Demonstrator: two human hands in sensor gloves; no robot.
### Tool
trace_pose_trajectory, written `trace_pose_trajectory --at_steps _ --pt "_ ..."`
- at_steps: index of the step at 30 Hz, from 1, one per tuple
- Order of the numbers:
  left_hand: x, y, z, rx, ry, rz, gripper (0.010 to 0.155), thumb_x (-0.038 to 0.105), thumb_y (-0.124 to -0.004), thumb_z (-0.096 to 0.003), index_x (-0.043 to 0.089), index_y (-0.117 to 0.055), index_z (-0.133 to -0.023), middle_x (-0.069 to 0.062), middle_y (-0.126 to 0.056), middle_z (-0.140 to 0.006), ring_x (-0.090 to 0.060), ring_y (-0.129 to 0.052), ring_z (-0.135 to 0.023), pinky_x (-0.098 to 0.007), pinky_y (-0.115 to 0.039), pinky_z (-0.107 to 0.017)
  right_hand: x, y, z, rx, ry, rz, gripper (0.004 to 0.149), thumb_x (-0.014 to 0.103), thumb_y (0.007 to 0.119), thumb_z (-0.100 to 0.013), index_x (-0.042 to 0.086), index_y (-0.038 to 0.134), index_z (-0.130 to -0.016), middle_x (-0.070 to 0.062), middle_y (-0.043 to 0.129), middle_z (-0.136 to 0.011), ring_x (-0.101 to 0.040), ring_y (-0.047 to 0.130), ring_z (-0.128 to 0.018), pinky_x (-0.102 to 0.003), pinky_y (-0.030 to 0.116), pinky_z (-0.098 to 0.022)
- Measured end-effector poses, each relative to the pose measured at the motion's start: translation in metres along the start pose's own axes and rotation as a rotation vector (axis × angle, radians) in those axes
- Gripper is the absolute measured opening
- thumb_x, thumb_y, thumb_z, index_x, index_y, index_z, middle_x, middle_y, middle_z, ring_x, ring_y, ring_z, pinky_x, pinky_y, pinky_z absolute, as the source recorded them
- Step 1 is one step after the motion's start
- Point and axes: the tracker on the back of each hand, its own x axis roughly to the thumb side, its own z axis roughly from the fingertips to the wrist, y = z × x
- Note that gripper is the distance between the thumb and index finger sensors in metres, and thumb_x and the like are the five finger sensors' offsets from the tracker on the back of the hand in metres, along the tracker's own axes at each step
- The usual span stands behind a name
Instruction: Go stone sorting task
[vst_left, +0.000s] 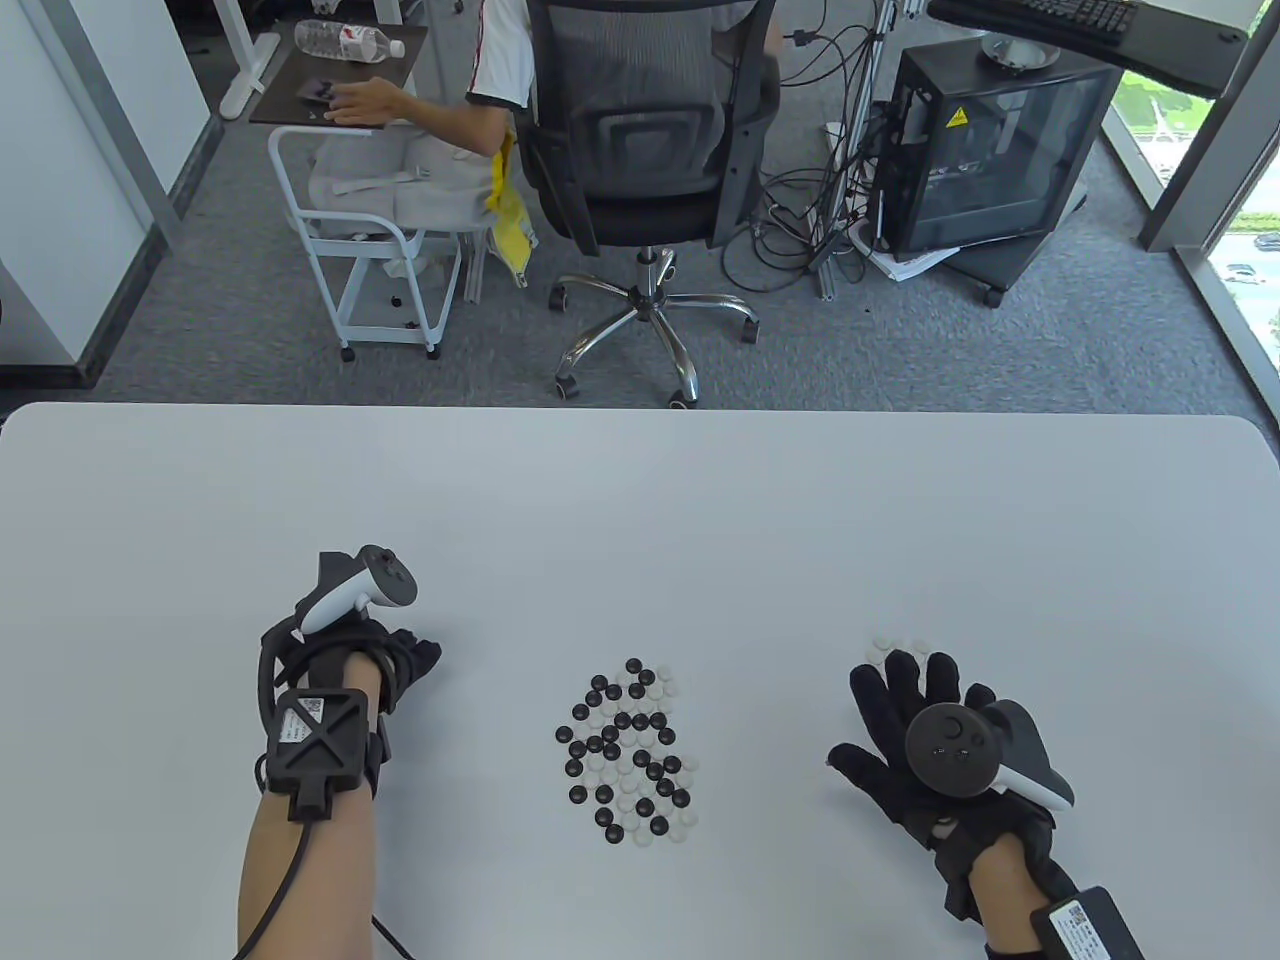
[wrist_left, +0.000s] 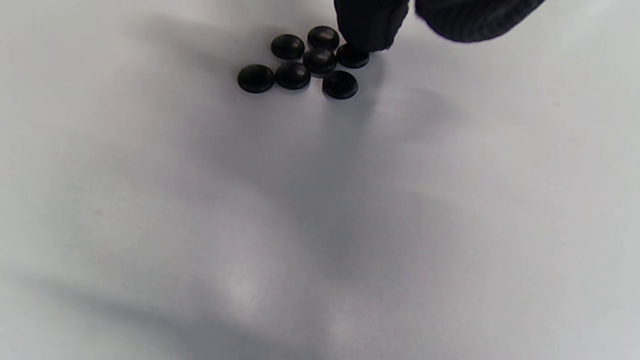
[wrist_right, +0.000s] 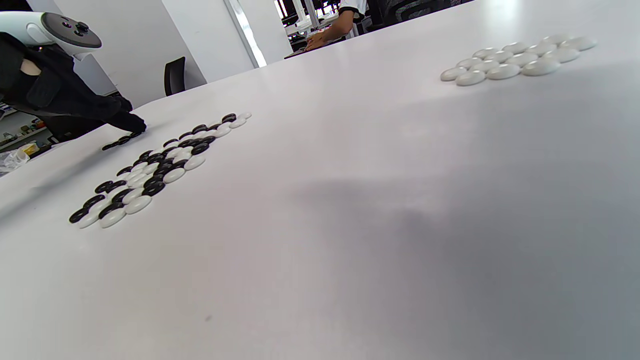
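A mixed heap of black and white Go stones (vst_left: 628, 750) lies in the middle of the white table (vst_left: 640, 520). My left hand (vst_left: 412, 655) reaches down to a small group of black stones (wrist_left: 305, 62) left of the heap. One fingertip (wrist_left: 370, 25) touches the nearest black stone (wrist_left: 352, 56), which lies flat on the table, and the other fingertip stands apart from it. My right hand (vst_left: 915, 690) lies with straight, spread fingers on the right, just short of a cluster of white stones (vst_left: 895, 647). That white cluster (wrist_right: 515, 60) shows clearly in the right wrist view.
The table's far edge (vst_left: 640, 408) borders a floor with an office chair (vst_left: 640, 150), a seated person (vst_left: 420, 120) and a computer case (vst_left: 990, 150). Bare tabletop lies between the heap and each hand.
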Motion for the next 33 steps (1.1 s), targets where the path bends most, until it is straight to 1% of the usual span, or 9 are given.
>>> trace_pose_trajectory --at_steps 4,9,12,16,20,24,25,30,33 --pt "0.015 0.007 0.011 0.039 -0.068 -0.013 0.072 0.056 -0.051 -0.0518 0.031 -0.044 -0.118 -0.022 0.013 -0.113 -0.054 0.018 -0.095 -0.082 0.000 -0.054 0.000 -0.001 0.000 -0.010 0.000 0.001 0.086 0.051 0.048 -0.062 -0.008 0.018 -0.118 -0.051 0.005 -0.110 -0.072 -0.007 -0.087 -0.086 0.001 -0.047" --pt "0.062 0.011 0.037 0.085 -0.232 -0.118 0.070 0.056 -0.052 -0.0528 0.030 -0.051 -0.118 -0.024 0.007 -0.116 -0.055 0.014 -0.097 -0.083 -0.002 -0.054 0.000 0.000 0.000 -0.002 0.001 0.002 0.086 0.051 0.048 -0.062 -0.008 0.018 -0.118 -0.051 0.005 -0.110 -0.072 -0.007 -0.087 -0.086 0.002 -0.048" --pt "0.095 0.005 0.049 0.092 -0.339 -0.189 0.069 0.056 -0.052 -0.0531 0.030 -0.054 -0.117 -0.024 0.005 -0.117 -0.056 0.012 -0.098 -0.083 -0.004 -0.055 0.001 0.000 0.000 -0.001 -0.003 0.001 0.086 0.051 0.048 -0.062 -0.008 0.019 -0.118 -0.051 0.005 -0.110 -0.072 -0.007 -0.086 -0.086 0.002 -0.048" --pt "0.136 -0.010 0.058 0.063 -0.460 -0.263 0.068 0.055 -0.052 -0.0532 0.030 -0.056 -0.116 -0.025 0.002 -0.118 -0.056 0.008 -0.099 -0.083 -0.006 -0.056 0.001 0.000 0.000 -0.001 -0.008 -0.003 0.086 0.051 0.049 -0.062 -0.008 0.019 -0.118 -0.051 0.005 -0.110 -0.072 -0.007 -0.087 -0.086 0.003 -0.049" --pt "0.163 -0.023 0.055 0.030 -0.518 -0.294 0.068 0.055 -0.052 -0.0532 0.030 -0.055 -0.116 -0.025 0.001 -0.118 -0.056 0.007 -0.099 -0.083 -0.007 -0.056 0.001 0.000 0.001 -0.001 -0.012 -0.003 0.086 0.051 0.049 -0.062 -0.008 0.019 -0.118 -0.050 0.005 -0.110 -0.072 -0.006 -0.087 -0.086 0.003 -0.050" --pt "0.186 -0.037 0.043 -0.003 -0.545 -0.302 0.068 0.055 -0.051 -0.0532 0.031 -0.051 -0.117 -0.026 0.003 -0.118 -0.056 0.008 -0.099 -0.084 -0.007 -0.056 0.001 0.000 0.001 0.002 -0.015 -0.005 0.086 0.051 0.049 -0.062 -0.008 0.019 -0.118 -0.050 0.005 -0.110 -0.072 -0.006 -0.087 -0.086 0.003 -0.050" --pt "0.190 -0.040 0.039 -0.007 -0.544 -0.303 0.068 0.055 -0.051 -0.0533 0.032 -0.049 -0.117 -0.025 0.005 -0.117 -0.056 0.011 -0.098 -0.084 -0.006 -0.056 0.001 0.000 0.001 0.002 -0.015 -0.007 0.086 0.051 0.049 -0.062 -0.008 0.019 -0.118 -0.051 0.005 -0.110 -0.072 -0.006 -0.087 -0.086 0.004 -0.050" --pt "0.201 -0.049 0.021 -0.035 -0.520 -0.300 0.068 0.055 -0.050 -0.0532 0.033 -0.045 -0.117 -0.024 0.009 -0.115 -0.055 0.013 -0.097 -0.083 -0.005 -0.056 0.001 0.000 0.001 0.005 -0.016 -0.010 0.086 0.051 0.049 -0.062 -0.008 0.019 -0.118 -0.051 0.005 -0.110 -0.072 -0.006 -0.087 -0.086 0.004 -0.050" --pt "0.198 -0.046 0.013 -0.018 -0.473 -0.283 0.068 0.056 -0.050 -0.0530 0.035 -0.042 -0.117 -0.024 0.010 -0.115 -0.055 0.014 -0.096 -0.083 -0.005 -0.057 0.001 -0.001 0.001 0.008 -0.017 -0.011 0.086 0.051 0.048 -0.062 -0.008 0.019 -0.118 -0.050 0.005 -0.110 -0.072 -0.006 -0.087 -0.086 0.004 -0.050"
